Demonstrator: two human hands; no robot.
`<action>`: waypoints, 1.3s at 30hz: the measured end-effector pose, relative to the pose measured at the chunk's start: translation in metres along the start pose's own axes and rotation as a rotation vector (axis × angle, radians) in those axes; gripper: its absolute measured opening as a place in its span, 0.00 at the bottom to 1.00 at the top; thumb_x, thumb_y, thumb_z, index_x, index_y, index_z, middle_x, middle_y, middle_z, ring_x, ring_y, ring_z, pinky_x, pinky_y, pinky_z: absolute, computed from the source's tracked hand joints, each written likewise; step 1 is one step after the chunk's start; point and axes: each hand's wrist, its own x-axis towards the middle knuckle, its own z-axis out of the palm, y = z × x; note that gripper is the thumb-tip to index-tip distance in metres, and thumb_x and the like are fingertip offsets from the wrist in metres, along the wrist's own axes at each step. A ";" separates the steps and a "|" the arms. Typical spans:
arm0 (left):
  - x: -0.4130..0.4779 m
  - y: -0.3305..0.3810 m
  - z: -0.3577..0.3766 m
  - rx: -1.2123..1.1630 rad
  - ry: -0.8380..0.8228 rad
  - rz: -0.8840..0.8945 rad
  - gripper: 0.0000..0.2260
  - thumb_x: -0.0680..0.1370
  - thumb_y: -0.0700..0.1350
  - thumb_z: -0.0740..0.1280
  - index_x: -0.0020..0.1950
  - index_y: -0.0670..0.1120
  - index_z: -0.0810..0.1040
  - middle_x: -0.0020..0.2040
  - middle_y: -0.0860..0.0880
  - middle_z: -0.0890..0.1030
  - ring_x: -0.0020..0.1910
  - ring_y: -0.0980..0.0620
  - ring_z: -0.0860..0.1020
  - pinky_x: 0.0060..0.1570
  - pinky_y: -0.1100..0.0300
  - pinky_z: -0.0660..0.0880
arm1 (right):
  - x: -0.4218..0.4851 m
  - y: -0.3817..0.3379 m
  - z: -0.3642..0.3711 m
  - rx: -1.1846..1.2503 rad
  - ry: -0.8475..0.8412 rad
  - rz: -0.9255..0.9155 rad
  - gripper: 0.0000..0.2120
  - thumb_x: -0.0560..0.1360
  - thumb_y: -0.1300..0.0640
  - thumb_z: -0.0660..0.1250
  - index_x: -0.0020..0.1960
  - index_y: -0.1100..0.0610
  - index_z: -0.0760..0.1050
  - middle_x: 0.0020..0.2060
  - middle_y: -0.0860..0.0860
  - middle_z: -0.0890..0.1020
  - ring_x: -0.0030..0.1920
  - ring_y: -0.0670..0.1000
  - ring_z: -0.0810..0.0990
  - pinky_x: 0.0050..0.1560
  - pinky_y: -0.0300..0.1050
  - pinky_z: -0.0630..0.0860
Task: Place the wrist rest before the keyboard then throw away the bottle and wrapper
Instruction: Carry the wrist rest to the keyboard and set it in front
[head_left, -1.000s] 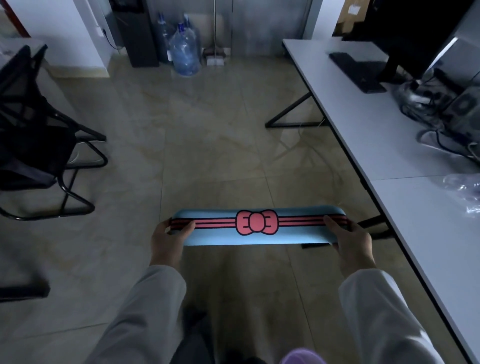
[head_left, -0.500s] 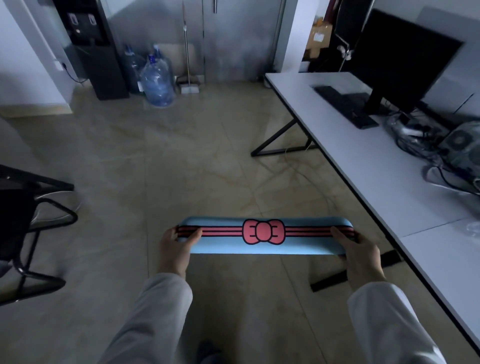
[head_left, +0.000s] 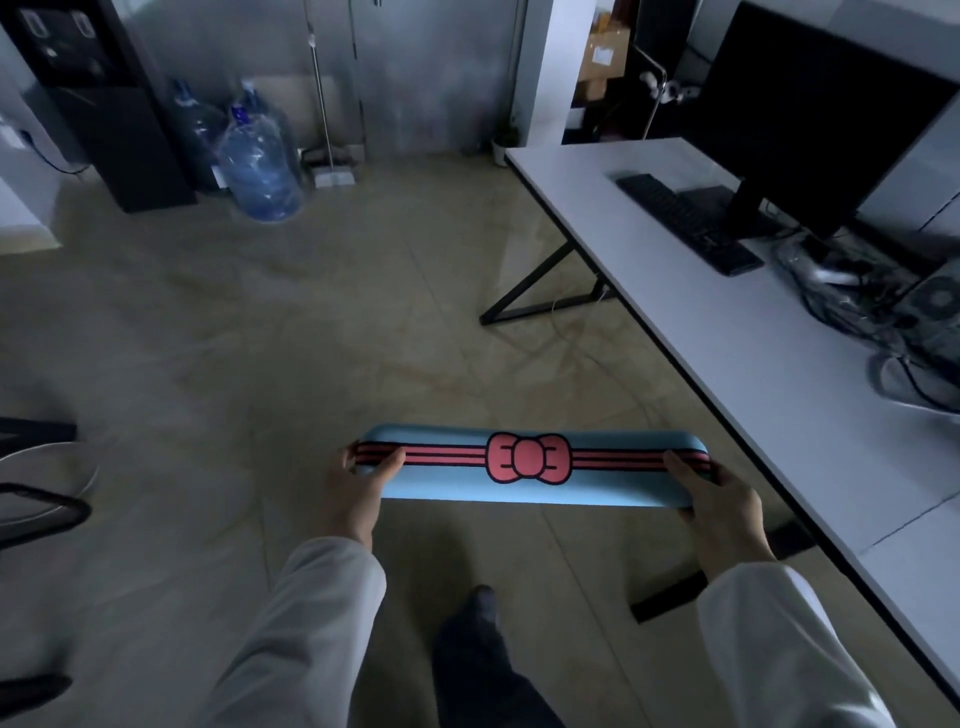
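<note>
A long light-blue wrist rest (head_left: 613, 480) with a pink bow and striped band is held level over the floor, in front of me. My left hand (head_left: 358, 486) grips its left end and my right hand (head_left: 719, 499) grips its right end. A black keyboard (head_left: 685, 221) lies far off on the white desk (head_left: 727, 338), in front of a dark monitor (head_left: 810, 119). No bottle or wrapper for throwing away shows in this view.
The desk runs along the right, with a cable tangle (head_left: 852, 296) beyond the keyboard. Large water jugs (head_left: 260, 161) and a black dispenser (head_left: 98, 104) stand at the far wall. A chair base (head_left: 36, 499) sits at the left. My leg (head_left: 483, 654) shows below.
The view has swung up and forward along the desk; the keyboard and monitor look nearer and the chair has slid out to the left. Both hands keep the same hold on the wrist rest.
</note>
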 end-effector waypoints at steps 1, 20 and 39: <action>0.013 0.007 0.008 -0.007 -0.001 0.006 0.15 0.70 0.42 0.72 0.54 0.42 0.75 0.50 0.44 0.77 0.51 0.47 0.75 0.52 0.57 0.69 | 0.011 -0.008 0.007 -0.004 0.007 -0.003 0.08 0.68 0.55 0.72 0.43 0.57 0.76 0.41 0.56 0.78 0.45 0.57 0.77 0.48 0.52 0.77; 0.267 0.118 0.156 0.079 -0.066 0.017 0.19 0.67 0.47 0.73 0.55 0.41 0.77 0.54 0.41 0.81 0.54 0.42 0.78 0.60 0.47 0.74 | 0.223 -0.146 0.134 0.083 0.056 0.050 0.12 0.71 0.58 0.69 0.52 0.61 0.76 0.46 0.57 0.77 0.47 0.55 0.75 0.35 0.38 0.75; 0.481 0.225 0.279 0.237 -0.403 0.060 0.16 0.68 0.44 0.73 0.52 0.43 0.75 0.48 0.44 0.78 0.49 0.45 0.77 0.52 0.54 0.72 | 0.325 -0.209 0.226 0.075 0.411 0.132 0.11 0.70 0.53 0.70 0.47 0.59 0.77 0.40 0.57 0.77 0.38 0.55 0.74 0.37 0.39 0.75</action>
